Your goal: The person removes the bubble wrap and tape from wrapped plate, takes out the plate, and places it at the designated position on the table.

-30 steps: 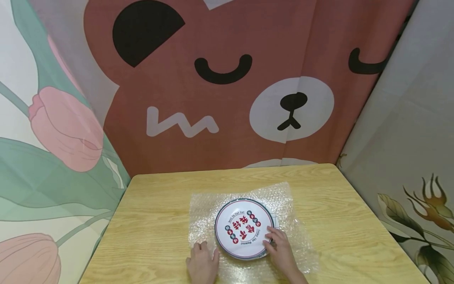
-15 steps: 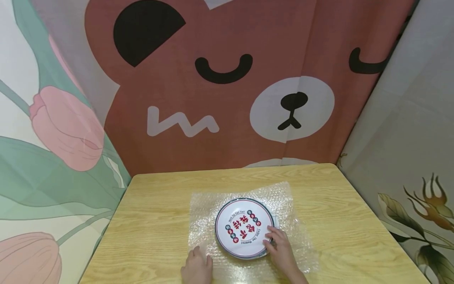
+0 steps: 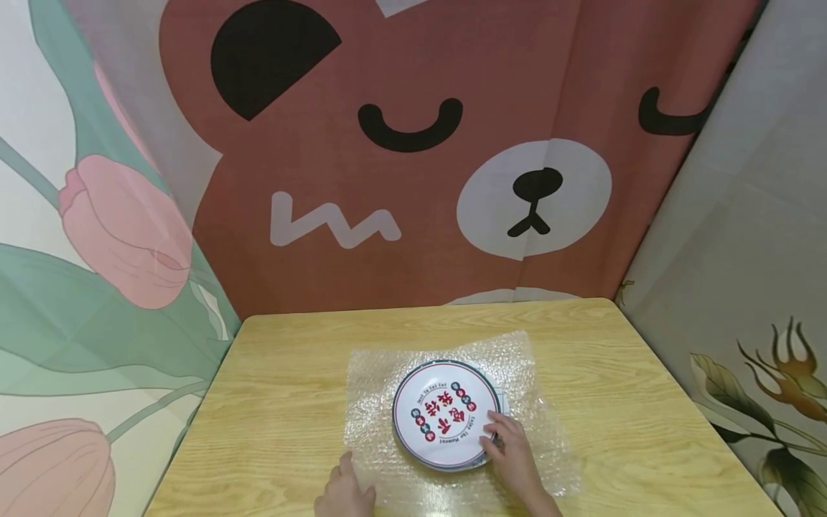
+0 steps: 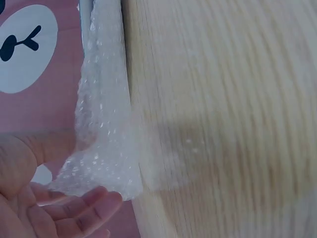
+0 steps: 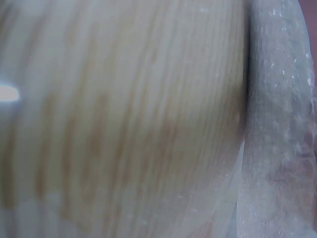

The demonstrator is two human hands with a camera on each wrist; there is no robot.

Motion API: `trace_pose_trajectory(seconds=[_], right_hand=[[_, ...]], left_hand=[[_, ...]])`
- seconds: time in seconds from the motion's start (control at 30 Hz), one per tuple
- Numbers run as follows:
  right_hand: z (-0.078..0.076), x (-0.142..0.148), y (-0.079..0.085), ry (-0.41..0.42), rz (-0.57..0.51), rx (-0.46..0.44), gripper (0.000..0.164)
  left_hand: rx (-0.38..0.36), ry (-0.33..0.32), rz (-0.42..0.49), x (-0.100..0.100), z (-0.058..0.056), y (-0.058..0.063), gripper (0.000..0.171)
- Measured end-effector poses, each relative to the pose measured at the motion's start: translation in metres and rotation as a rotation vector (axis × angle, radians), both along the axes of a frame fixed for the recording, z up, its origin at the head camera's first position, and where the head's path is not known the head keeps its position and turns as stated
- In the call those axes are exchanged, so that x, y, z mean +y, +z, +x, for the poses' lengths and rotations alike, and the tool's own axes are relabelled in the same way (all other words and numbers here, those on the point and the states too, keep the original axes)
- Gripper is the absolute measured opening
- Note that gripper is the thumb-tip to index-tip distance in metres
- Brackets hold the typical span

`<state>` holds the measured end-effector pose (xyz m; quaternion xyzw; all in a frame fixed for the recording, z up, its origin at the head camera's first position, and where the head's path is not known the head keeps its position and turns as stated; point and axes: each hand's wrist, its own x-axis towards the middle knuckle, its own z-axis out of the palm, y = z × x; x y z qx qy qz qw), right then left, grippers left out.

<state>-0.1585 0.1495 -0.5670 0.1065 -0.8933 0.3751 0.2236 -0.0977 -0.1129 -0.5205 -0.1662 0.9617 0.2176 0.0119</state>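
Observation:
A round white plate (image 3: 433, 449) with red characters and a blue-green rim lies face up on bubble wrap (image 3: 381, 388); another rim shows just beneath its own. My right hand (image 3: 513, 452) rests on the plate's near right edge, fingers and thumb spread on its surface. Down at the wrap's near left edge is my left hand (image 3: 345, 492). In the left wrist view, the clear wrap (image 4: 106, 124) passes between the thumb and the fingers (image 4: 101, 210) of that hand. Table and wrap (image 5: 282, 99) fill the right wrist view.
The wrap lies on a wood-grain table (image 3: 278, 402). Behind the table hangs a curtain with a bear print (image 3: 413, 266). Floral curtains (image 3: 129, 244) stand on the left and on the right. A pale printed piece (image 3: 505, 403) shows beside the plate's right rim.
My left hand has slid left and toward me, away from the plate, along the wrap's edge. The right hand and the plate have stayed put.

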Motion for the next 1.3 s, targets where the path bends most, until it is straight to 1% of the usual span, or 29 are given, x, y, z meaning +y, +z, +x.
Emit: trace_pose_trajectory(seconds=[0.07,0.17,0.33,0.57,0.63,0.73,0.77,0.83,0.87,0.97,1.03,1.1,1.17,1.23,1.3], right_hand=[[0.000,0.000,0.001,0.002,-0.001,0.000,0.016],[0.000,0.000,0.001,0.003,0.004,0.009,0.016],[0.000,-0.001,0.000,-0.005,0.002,0.001,0.016],[-0.001,-0.001,-0.002,-0.009,0.004,0.001,0.016],[-0.001,-0.001,-0.002,-0.004,0.007,0.009,0.017],[-0.002,-0.001,-0.002,0.001,0.007,0.025,0.018],[-0.002,-0.001,-0.002,0.002,0.007,0.029,0.018],[-0.002,0.000,-0.002,0.002,0.006,0.031,0.018],[-0.002,0.000,-0.001,0.000,0.006,0.027,0.018],[-0.001,0.001,0.000,0.000,-0.002,-0.007,0.017],[0.000,0.001,0.000,0.002,-0.003,-0.032,0.016],[0.000,0.000,0.000,0.002,-0.003,-0.047,0.015],[0.000,0.000,0.000,0.003,-0.002,-0.042,0.015],[0.000,0.000,0.000,0.003,-0.007,-0.043,0.015],[0.000,0.000,-0.001,0.004,-0.010,-0.046,0.015]], left_hand=[[-0.017,-0.011,-0.026,-0.002,0.000,0.000,0.063],[-0.048,-0.020,-0.054,-0.003,0.000,-0.003,0.061],[-0.082,-0.035,-0.086,-0.005,-0.001,-0.014,0.064],[-0.062,-0.084,-0.159,-0.007,0.000,-0.026,0.071],[-0.075,-0.095,-0.149,-0.009,-0.002,-0.029,0.071],[-0.107,-0.109,-0.091,-0.013,-0.005,-0.031,0.071],[-0.122,-0.117,-0.076,-0.014,-0.007,-0.032,0.069],[-0.126,-0.133,-0.049,-0.015,-0.009,-0.033,0.063],[-0.117,-0.144,-0.042,-0.015,-0.011,-0.032,0.058],[-0.039,-0.194,-0.084,-0.013,-0.015,-0.027,0.049],[0.028,-0.226,-0.088,-0.009,-0.017,-0.022,0.049],[0.097,-0.262,-0.078,-0.004,-0.021,-0.018,0.058],[0.142,-0.286,-0.005,0.001,-0.026,-0.018,0.066],[0.190,-0.307,0.085,0.006,-0.031,-0.022,0.073],[0.216,-0.321,0.180,0.010,-0.035,-0.028,0.078]])
